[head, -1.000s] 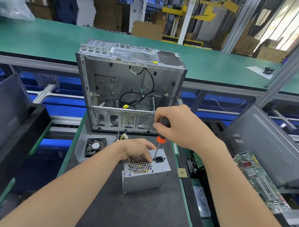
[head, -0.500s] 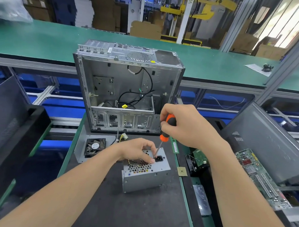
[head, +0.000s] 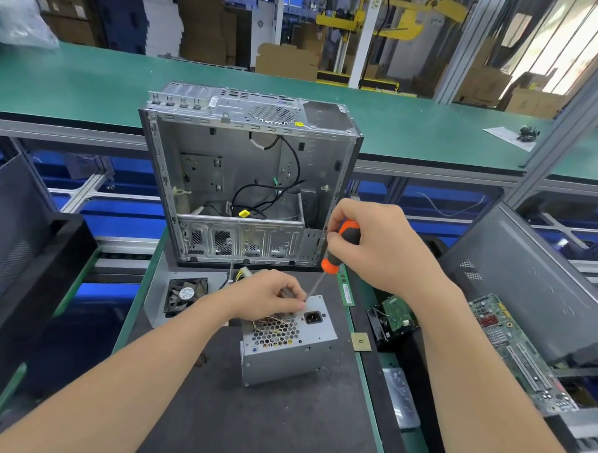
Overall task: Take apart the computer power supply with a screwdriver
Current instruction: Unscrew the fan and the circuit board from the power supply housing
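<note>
A grey metal power supply (head: 287,350) stands on the dark mat with its honeycomb grille and black socket facing up. My left hand (head: 266,295) grips its far top edge, fingers curled over the rim beside the screwdriver tip. My right hand (head: 375,245) holds the orange and black screwdriver (head: 337,250) by its handle. The thin shaft slants down and left, and its tip meets the far top edge of the power supply next to my left fingers.
An open, empty computer case (head: 248,176) stands upright just behind the power supply. A case panel with a black fan (head: 185,295) lies at the left. Circuit boards (head: 511,345) and a grey side panel (head: 534,288) sit at the right. A black bin (head: 32,266) stands at the left.
My right hand has tilted the screwdriver so its handle leans further right and up. The tip has shifted left along the top edge towards my left fingers. My left hand stays put.
</note>
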Demonstrator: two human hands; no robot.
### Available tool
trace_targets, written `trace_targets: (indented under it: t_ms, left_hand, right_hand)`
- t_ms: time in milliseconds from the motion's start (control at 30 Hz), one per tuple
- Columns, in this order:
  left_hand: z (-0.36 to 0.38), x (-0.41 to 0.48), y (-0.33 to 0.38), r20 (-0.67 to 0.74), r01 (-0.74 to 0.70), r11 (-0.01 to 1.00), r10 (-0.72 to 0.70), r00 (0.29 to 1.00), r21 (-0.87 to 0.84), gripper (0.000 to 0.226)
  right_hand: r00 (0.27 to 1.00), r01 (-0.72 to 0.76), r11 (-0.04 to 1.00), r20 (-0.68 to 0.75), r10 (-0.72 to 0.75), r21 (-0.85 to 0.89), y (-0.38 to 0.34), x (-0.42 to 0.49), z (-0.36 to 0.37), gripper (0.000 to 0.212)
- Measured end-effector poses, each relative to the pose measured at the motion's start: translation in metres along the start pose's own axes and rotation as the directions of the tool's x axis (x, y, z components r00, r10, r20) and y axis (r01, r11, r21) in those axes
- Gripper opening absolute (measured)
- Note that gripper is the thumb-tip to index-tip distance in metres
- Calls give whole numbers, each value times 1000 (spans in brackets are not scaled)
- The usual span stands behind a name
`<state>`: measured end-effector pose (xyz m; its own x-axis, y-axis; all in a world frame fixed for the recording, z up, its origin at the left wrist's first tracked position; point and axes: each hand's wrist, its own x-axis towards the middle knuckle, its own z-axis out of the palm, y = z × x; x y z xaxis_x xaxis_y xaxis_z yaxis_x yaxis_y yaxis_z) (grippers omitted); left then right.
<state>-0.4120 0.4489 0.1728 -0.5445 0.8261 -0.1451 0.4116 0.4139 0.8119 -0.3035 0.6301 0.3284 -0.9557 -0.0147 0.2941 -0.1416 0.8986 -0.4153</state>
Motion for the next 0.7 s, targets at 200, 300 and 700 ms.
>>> trace_targets:
  t_ms: [200, 300, 700]
  left_hand:
    - [-23, -26, -18, -254, 80, 997, -79, 964, -5, 11]
    - [-25, -53, -37, -432, 162, 984, -177, 884, -72, 9]
    - [51, -145, -118, -719, 420, 883, -429, 547, -208, 18]
  right_hand:
    - [990, 25, 998, -140, -16, 63, -9, 2, 10, 10]
    - [986, 47, 992, -165, -27, 118, -18, 4, 23, 10]
    - [989, 148, 934, -74, -131, 324, -67, -3, 110, 12]
